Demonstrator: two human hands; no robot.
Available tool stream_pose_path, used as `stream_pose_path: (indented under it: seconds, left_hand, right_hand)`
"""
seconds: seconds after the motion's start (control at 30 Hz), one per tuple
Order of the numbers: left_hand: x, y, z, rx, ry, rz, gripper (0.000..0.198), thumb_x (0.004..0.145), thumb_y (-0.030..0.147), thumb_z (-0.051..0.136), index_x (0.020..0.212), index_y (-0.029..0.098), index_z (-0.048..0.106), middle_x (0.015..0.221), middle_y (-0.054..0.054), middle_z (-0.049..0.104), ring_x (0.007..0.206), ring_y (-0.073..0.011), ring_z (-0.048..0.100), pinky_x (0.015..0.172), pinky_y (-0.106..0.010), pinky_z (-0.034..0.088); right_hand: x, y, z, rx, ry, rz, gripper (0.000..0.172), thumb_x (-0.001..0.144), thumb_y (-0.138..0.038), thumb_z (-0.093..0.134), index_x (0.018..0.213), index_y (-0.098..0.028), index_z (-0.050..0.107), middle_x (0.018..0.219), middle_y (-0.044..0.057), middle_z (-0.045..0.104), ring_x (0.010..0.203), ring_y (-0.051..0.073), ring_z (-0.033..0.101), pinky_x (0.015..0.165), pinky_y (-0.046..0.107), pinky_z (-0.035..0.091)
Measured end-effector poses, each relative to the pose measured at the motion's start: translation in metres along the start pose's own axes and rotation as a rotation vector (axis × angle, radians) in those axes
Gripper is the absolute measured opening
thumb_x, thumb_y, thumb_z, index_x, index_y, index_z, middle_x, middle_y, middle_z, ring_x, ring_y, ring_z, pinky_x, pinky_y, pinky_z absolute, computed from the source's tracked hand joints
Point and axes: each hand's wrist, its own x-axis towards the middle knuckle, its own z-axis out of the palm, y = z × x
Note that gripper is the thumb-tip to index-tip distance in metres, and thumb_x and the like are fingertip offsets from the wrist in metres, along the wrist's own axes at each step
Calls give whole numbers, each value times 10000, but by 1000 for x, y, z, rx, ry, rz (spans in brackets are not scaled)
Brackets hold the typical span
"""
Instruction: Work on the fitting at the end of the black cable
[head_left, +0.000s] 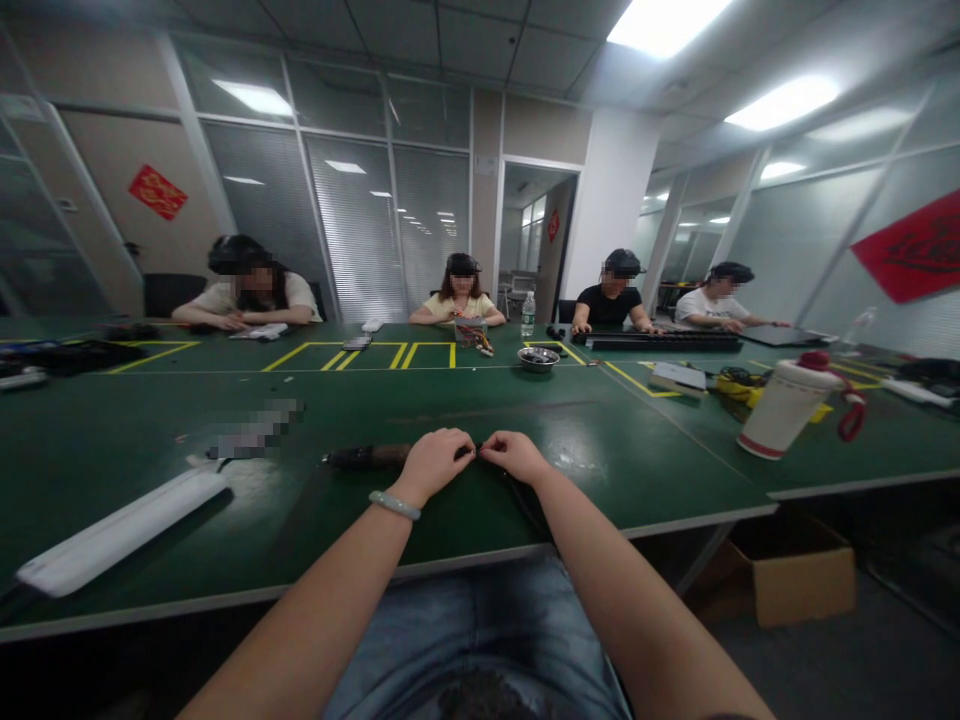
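People in dark headgear sit along a long green worktable marked with straight yellow lines, in an office that doubles as a workroom. Tall framed glass partitions with slatted blinds, a pale brown door bearing a red decoration, and bright rectangular ceiling lights show the office; multicoloured wires and a round metal bowl on the tabletop show the bench work.

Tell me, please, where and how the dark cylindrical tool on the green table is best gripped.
Probably around its brownish barrel, from above: the dark cylindrical tool lies sideways on the green table, its narrow tip pointing left, its other end hidden by the left hand.
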Motion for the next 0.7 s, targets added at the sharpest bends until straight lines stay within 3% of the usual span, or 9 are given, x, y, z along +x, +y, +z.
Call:
stream_pose_path:
  seconds: [0.27, 0.43, 0.5, 0.7]
  left_hand:
    - [1, 1, 0, 3, -1, 0, 143, 870, 323, 575, 968, 244, 644, 949, -23, 668, 900, -193, 590, 828, -314, 427]
    - [0, 2, -1, 12, 11, 1, 135, 864, 307, 574, 969, 246, 634, 934, -23, 665, 890, -195, 588, 806, -310, 429]
    - [0, 2, -1, 14, 8, -5, 128, 864, 312, 571, 950, 244, 637, 915, -26, 663, 884, -195, 586, 805, -309, 429]
    - [1, 3, 0, 9, -5, 8, 92, 864, 282, 573, 891, 230, 644, 908, -30, 659, 877, -192, 585, 816, -313, 422]
  right_hand:
    - [-3, -9, -4, -95, 45, -80, 133, 777, -308, 693, 832, -191, 726, 893, 33, 637, 770, 137, 592, 739, 263, 466]
    - [-7, -20, -8, -221, 135, -207, 83, 767, -292, 724, 810, -222, 736, 1200, 75, 558, 1120, 223, 526, 1009, 408, 347]
    - [-7, -23, -8, -246, 121, -236, 54, 775, -275, 719, 808, -234, 726, 1224, 65, 575, 1193, 243, 478, 1044, 446, 300]
    - [-4, -22, -6, -215, 14, -224, 49, 810, -225, 671, 845, -207, 701, 986, 37, 641, 946, 174, 580, 947, 352, 387]
